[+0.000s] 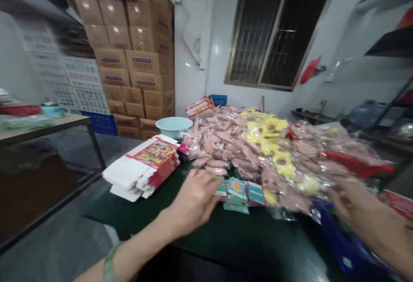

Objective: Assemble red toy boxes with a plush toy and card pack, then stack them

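My left hand [197, 196] is over the dark green tabletop, its fingers curled together at the left edge of some small teal printed cards [238, 187]. Whatever those fingers pinch, if anything, is hidden. My right hand [348, 202] is smeared by motion at the right, above a dark blue plastic bag [345, 241] and beside clear-wrapped items. A large heap of pink wrapped plush-like pieces [213, 142] spreads behind the cards. Yellow wrapped pieces [269, 131] run through its middle. To the left of my left hand lies a stack of flattened white and red printed boxes [146, 166].
A light blue basin [174, 124] stands behind the flattened boxes. Brown cartons [142, 62] are piled against the back wall. At the left is another table [64, 123]. A red plastic bag [358, 163] lies among the heap at the right.
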`<action>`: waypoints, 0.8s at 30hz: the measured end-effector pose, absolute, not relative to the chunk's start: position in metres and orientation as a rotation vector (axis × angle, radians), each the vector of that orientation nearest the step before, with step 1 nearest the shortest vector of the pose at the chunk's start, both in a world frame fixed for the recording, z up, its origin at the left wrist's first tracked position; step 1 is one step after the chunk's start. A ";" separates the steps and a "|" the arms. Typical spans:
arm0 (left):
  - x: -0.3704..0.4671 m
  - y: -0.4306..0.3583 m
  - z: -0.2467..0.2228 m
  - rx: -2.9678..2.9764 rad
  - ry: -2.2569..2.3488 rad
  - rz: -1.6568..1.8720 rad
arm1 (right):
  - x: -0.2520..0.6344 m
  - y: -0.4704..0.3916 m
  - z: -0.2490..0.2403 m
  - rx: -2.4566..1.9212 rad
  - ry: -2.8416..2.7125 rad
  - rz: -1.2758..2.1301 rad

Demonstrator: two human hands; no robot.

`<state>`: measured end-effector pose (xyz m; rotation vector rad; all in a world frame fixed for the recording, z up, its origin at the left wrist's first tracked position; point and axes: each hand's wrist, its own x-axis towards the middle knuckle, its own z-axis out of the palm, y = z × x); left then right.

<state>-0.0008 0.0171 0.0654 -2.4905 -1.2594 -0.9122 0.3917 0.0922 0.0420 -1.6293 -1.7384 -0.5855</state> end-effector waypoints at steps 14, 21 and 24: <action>-0.166 0.017 0.000 -1.826 -1.839 -0.587 | -0.063 0.162 0.082 -1.069 -2.417 0.068; -0.166 0.009 -0.009 -1.832 -1.838 -0.654 | -0.099 0.169 0.087 -1.259 -2.367 0.008; -0.173 0.004 -0.007 -1.892 -1.760 -0.671 | -0.082 0.177 0.105 -1.305 -2.360 0.060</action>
